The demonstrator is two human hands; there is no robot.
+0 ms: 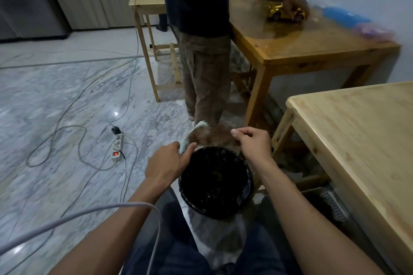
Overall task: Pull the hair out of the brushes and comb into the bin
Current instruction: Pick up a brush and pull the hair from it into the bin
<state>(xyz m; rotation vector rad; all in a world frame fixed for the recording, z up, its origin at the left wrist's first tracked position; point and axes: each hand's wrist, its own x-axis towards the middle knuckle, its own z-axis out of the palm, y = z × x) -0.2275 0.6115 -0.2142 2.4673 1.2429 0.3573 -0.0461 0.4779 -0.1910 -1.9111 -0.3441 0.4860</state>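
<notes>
brown hair [215, 137] stretches rightward from the brush [196, 133] — left hand [166, 166] grips brush, right hand [251, 144] fingers pinch hair — bin [250, 182] directly below.

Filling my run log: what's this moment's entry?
left hand: holds brush | right hand: pulling hair | bin: below

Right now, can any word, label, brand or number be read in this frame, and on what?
None can be read.
Power strip: only a red lit switch, no legible marking.
Toy car: blurred, no text legible.
Bin, brush: no print shows.
</notes>
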